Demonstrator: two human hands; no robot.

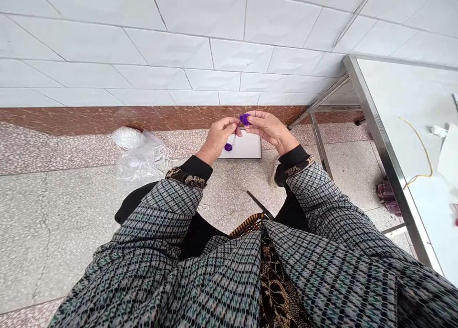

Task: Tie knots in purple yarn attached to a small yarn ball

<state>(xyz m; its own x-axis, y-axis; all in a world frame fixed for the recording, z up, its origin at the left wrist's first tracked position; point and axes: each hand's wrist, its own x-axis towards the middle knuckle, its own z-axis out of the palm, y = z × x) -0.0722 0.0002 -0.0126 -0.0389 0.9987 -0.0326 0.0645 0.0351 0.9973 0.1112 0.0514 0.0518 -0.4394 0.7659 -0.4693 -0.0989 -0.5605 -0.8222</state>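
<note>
My right hand (267, 129) pinches a small bundle of purple yarn (244, 119) between thumb and fingers, out in front of me. A purple strand runs from it to my left hand (221, 136), whose thumb and forefinger are pressed together on the strand. Below the hands, a second small purple yarn ball (228, 147) hangs or lies over the white tray (250, 149); I cannot tell which. The tray has a dark edge and sits on the floor near the wall.
On the floor to the left lie a white yarn ball (127, 138), a clear plastic bag (138, 166) and loose white yarn (162, 154). A metal-framed table (379, 123) stands at the right, a yellow cord (425, 151) on it. The tiled wall (229, 56) is ahead.
</note>
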